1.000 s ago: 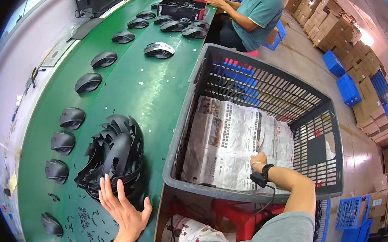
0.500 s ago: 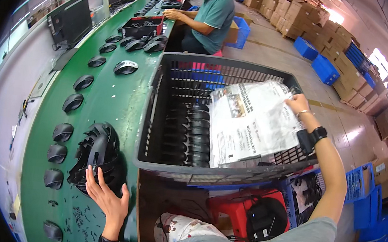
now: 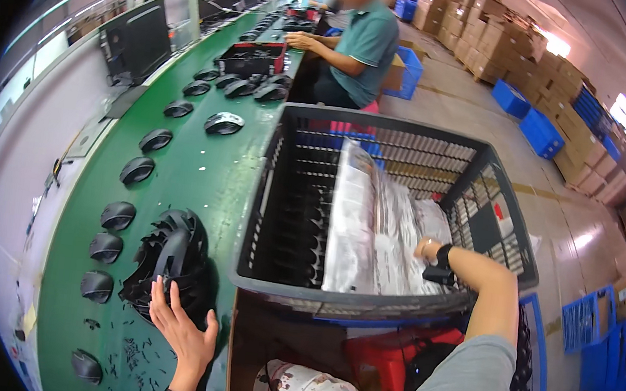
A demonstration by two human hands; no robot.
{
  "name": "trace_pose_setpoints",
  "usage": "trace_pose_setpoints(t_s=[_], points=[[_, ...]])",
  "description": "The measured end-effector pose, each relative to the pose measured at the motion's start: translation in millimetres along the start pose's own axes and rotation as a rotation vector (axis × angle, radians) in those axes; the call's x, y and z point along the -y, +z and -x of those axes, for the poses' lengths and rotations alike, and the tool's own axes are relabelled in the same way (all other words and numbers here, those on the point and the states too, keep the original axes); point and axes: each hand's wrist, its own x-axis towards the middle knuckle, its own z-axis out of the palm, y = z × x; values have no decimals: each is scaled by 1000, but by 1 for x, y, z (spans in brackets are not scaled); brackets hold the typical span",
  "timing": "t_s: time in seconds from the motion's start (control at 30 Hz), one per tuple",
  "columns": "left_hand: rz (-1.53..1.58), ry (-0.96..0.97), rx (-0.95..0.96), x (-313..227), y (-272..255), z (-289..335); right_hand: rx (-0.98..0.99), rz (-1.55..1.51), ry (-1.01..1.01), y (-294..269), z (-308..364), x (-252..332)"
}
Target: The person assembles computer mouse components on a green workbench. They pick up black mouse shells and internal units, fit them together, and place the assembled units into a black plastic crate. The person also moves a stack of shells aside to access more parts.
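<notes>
My left hand (image 3: 185,335) is open over the green workbench (image 3: 179,184), fingers spread, fingertips against a heap of black curved plastic shells (image 3: 167,252) that look like computer mouse covers. Reaching into a dark grey plastic crate (image 3: 405,129), my right hand (image 3: 427,249) has its fingers curled at a white printed plastic bag (image 3: 353,219). That bag stands on edge, creased, partly covering rows of black shells (image 3: 305,233) in the crate's left side. The fingertips of my right hand are partly hidden.
Single mouse shells (image 3: 118,216) line the bench's left side, with small black pieces (image 3: 132,360) scattered nearby. A red-edged bin (image 3: 251,57) stands farther up, beside a seated person (image 3: 357,42). Below the crate is a red stool (image 3: 378,365). Blue crates (image 3: 540,132) and cartons stand right.
My right hand has moved down and left into the crate. The bag, lying spread flat before, now stands folded up on edge. My left hand remains at the shell heap.
</notes>
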Motion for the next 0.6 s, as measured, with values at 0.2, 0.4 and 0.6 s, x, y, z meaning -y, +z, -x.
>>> trace_pose_setpoints(t_s=[0.2,0.4,0.6], points=[[42,-17,33,6,7,0,274,-608,982,101,-6,1],[-17,-13,45,5,5,-1,333,-1069,925,-12,13,64],[-18,-12,49,7,8,-1,-67,-884,1306,14,12,76]])
